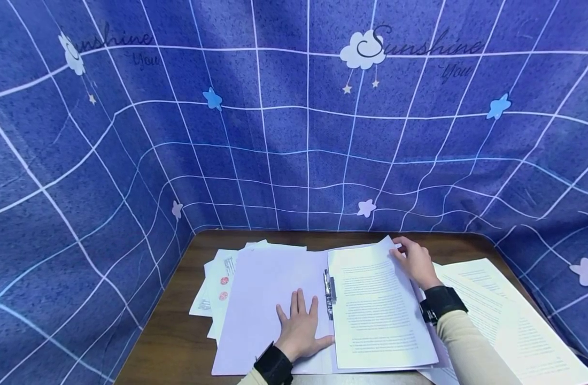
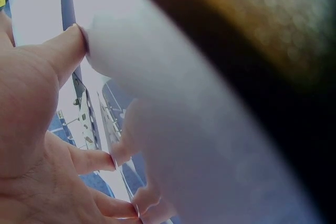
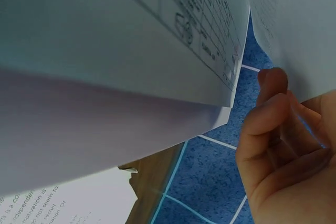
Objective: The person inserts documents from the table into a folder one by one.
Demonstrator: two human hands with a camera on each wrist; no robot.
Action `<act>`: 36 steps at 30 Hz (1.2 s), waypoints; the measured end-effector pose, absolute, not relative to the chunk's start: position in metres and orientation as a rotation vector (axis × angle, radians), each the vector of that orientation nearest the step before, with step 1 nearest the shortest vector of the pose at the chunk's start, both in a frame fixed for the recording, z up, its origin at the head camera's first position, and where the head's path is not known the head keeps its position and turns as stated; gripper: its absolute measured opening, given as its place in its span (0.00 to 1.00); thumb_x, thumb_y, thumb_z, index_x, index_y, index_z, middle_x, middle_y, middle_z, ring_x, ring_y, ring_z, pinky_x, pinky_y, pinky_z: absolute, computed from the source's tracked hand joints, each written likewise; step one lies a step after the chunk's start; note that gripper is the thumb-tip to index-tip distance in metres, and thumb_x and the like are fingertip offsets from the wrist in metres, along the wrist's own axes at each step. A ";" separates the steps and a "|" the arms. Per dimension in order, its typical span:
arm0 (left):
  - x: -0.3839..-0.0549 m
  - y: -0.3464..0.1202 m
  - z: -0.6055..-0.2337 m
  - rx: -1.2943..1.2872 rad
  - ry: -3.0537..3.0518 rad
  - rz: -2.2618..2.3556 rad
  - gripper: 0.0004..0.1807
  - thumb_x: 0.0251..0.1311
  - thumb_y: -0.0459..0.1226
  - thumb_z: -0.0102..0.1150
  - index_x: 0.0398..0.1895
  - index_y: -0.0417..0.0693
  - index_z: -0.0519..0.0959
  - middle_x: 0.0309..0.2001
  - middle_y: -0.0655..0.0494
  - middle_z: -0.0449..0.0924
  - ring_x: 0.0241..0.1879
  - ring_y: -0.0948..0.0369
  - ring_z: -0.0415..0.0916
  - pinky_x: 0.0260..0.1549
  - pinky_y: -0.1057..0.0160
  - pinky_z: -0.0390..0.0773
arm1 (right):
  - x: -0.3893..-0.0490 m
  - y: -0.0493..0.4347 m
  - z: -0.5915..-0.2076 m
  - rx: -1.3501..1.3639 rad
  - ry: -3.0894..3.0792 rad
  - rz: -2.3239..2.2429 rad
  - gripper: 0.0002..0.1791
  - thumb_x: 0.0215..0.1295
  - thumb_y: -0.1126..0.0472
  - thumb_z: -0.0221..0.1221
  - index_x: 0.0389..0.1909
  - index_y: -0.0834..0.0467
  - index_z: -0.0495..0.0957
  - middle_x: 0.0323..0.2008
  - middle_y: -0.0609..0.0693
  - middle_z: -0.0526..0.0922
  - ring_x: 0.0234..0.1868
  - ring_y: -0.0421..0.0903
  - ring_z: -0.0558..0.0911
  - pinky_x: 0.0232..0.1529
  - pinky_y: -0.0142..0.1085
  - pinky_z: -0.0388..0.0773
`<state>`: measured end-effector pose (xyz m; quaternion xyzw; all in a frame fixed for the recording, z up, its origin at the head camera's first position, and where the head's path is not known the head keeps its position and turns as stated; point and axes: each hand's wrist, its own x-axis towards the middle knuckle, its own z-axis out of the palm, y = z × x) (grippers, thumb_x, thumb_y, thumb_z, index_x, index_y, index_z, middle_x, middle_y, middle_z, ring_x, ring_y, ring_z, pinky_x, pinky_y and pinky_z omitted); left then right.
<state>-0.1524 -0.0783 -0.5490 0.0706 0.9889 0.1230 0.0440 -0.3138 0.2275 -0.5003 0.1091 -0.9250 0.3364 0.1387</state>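
Observation:
A pale lilac folder (image 1: 267,299) lies spread open on the table, with a metal clip (image 1: 329,294) along its spine. Printed sheets (image 1: 380,321) are stacked on its right side. My left hand (image 1: 300,329) rests flat on the left cover, fingers spread, thumb near the spine; the left wrist view shows its thumb and fingertips (image 2: 107,161) against the glossy cover. At the top right corner of the stack, my right hand (image 1: 416,262) pinches the lifted corner of a sheet of paper. In the right wrist view that sheet (image 3: 294,19) stands away from a page with a printed table (image 3: 205,30).
Loose papers with red stamps (image 1: 222,272) stick out from under the folder's left side. More printed papers (image 1: 510,321) spread at the right, partly beneath the right forearm. The brown wooden table (image 1: 166,326) meets a blue patterned curtain (image 1: 284,133) at the back and sides.

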 end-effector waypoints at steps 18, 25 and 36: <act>-0.153 -0.080 -0.548 0.210 3.013 0.372 0.59 0.51 0.73 0.63 0.76 0.43 0.66 0.77 0.26 0.50 0.78 0.32 0.45 0.61 0.17 0.47 | -0.310 0.233 -0.507 0.301 -2.798 0.928 0.26 0.65 0.68 0.65 0.64 0.63 0.75 0.38 0.61 0.85 0.37 0.57 0.81 0.45 0.55 0.74; -0.152 -0.078 -0.550 0.203 2.997 0.393 0.59 0.50 0.73 0.63 0.76 0.42 0.67 0.77 0.26 0.50 0.77 0.32 0.45 0.61 0.17 0.46 | -0.309 0.231 -0.509 0.238 -2.778 0.960 0.26 0.65 0.69 0.65 0.64 0.63 0.75 0.40 0.63 0.85 0.39 0.60 0.82 0.45 0.56 0.74; -0.152 -0.078 -0.551 0.208 3.019 0.378 0.58 0.50 0.73 0.63 0.75 0.42 0.67 0.77 0.25 0.51 0.77 0.32 0.46 0.60 0.17 0.47 | -0.312 0.230 -0.512 0.231 -2.744 0.972 0.26 0.65 0.68 0.66 0.64 0.63 0.76 0.42 0.64 0.86 0.41 0.60 0.82 0.47 0.56 0.74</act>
